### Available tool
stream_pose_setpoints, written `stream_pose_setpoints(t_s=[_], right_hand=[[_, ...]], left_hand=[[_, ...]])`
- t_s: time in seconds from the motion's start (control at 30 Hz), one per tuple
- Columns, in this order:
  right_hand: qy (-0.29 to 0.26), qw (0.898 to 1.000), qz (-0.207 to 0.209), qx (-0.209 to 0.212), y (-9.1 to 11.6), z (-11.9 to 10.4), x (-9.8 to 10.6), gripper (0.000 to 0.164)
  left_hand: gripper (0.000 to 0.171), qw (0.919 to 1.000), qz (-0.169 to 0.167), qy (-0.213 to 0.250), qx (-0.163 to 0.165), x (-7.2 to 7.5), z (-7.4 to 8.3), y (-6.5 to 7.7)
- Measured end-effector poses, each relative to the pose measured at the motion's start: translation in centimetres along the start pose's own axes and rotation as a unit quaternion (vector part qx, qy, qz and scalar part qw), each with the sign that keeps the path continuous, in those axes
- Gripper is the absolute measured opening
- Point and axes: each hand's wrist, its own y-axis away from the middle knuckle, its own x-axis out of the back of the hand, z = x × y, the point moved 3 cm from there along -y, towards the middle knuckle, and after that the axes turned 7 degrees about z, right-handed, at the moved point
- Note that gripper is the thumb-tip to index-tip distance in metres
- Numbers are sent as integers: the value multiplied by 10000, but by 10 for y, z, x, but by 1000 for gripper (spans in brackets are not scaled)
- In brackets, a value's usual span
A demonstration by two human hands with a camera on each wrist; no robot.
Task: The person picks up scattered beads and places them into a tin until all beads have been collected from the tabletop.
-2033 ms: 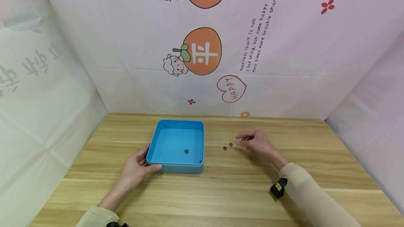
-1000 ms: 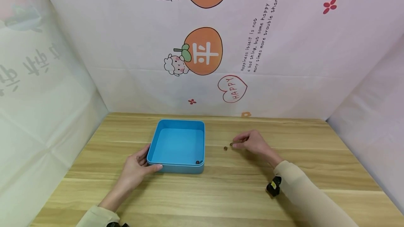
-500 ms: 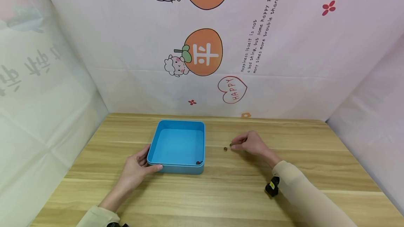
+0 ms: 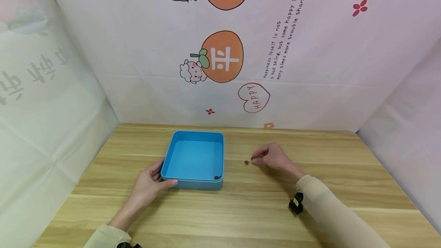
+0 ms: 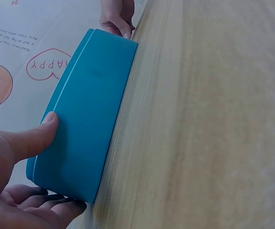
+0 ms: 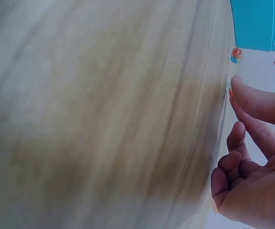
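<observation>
On the wooden table stands an open blue box [image 4: 198,185]. My left hand [image 4: 146,183] grips its near left corner, with the thumb [image 5: 37,138] against the front wall and the other fingers round the side. Two small dark marbles [image 4: 216,178] lie in the near right corner of the box, one partly hidden by the rim. To the right of the box a glass marble [image 6: 236,55] with a coloured core lies loose. Just beyond it my right hand [image 4: 275,157] pinches a second marble [image 4: 252,158] between thumb and forefinger, low at the tabletop; the fingers mostly cover it.
The wooden table [image 4: 193,217] runs back to a printed white cloth [image 4: 148,98] that hangs behind it. More cloth hangs at the left and right sides. A black wrist camera [image 4: 296,203] sits by the right sleeve.
My right hand has moved slightly left and closed its fingertips at the farther marble. A marble in the box has rolled into the near right corner. The left hand has stayed put.
</observation>
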Motion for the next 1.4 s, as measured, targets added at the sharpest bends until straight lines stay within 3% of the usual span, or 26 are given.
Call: stream_pose_setpoints(t_s=[0.5,0.93,1.4], right_hand=[[-45,10000,28,-64,1,-4,4,10],[-556,9980,101,-269,4,-13,13,17],[-792,9968,83,-30,3,-44,26,21]], left_hand=[[100,10000,20,4,39,0,0,1],[100,10000,24,-26,-1,0,1,0],[99,10000,10,-9,28,0,0,1]])
